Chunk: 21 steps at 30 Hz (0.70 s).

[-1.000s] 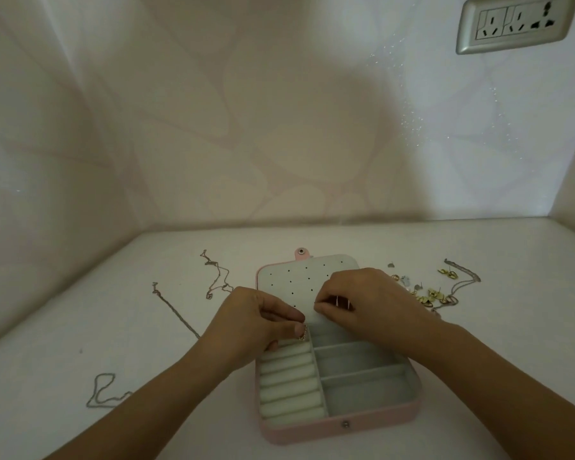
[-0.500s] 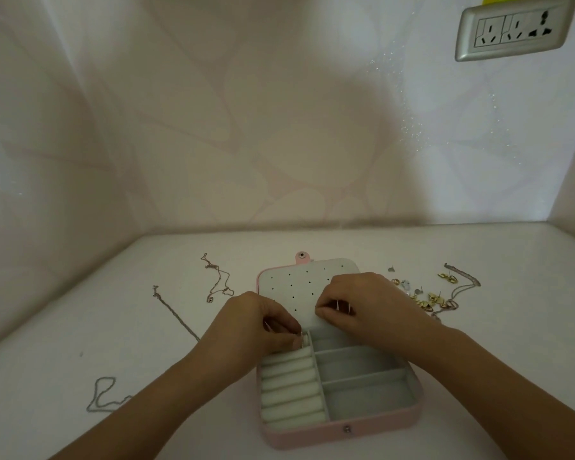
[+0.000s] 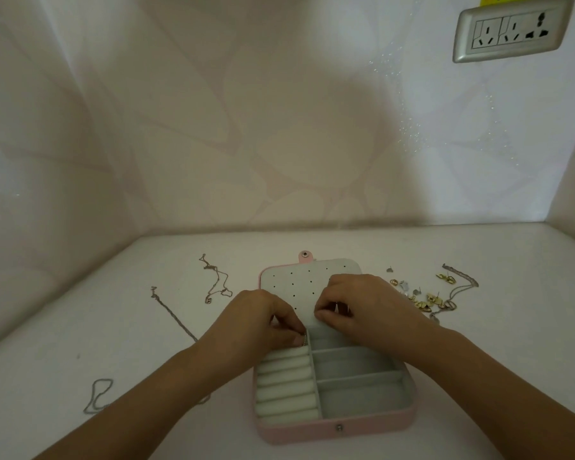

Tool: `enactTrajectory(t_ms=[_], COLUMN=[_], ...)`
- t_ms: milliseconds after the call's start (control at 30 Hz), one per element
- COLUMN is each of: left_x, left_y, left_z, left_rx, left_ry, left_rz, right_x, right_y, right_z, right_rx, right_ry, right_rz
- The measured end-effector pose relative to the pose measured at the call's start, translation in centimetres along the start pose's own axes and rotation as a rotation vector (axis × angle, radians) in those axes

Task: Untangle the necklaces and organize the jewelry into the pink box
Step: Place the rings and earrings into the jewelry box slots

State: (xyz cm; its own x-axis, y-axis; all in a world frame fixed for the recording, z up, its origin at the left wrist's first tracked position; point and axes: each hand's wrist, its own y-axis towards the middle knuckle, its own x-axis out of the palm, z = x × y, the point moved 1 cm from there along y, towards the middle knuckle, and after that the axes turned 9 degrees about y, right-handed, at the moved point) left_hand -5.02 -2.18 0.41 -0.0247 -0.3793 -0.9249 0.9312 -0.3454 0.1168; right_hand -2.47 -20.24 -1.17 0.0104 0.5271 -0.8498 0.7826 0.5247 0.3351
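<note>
Now | pink box (image 3: 332,430): grey-lined, padded rolls (image 3: 286,386) | left hand (image 3: 256,323) pinches silvery piece (image 3: 303,338)

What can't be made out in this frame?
Head view only.
Whether the right hand holds anything: hidden by its fingers.
Silvery piece at fingertips of the left hand: too small to identify.
Top compartments of the pink box: covered by both hands.
Earring pile: too small to separate.
</note>
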Motion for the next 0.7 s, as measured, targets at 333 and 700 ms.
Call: enactTrajectory(t_ms=[333,700], left_x=[-1.1,-1.9], left_y=[2.6,6.8], left_z=[-0.4,0.6], left_rx=[0.038,0.042], left_ry=[0.194,0.329], left_rz=[-0.111,-0.468], right_x=[0.2,0.3], right_y=[0.1,0.3], right_z=[0.4,0.5], right_rx=[0.031,0.049], right_ry=[0.029,0.053], right_rz=[0.003,-0.001])
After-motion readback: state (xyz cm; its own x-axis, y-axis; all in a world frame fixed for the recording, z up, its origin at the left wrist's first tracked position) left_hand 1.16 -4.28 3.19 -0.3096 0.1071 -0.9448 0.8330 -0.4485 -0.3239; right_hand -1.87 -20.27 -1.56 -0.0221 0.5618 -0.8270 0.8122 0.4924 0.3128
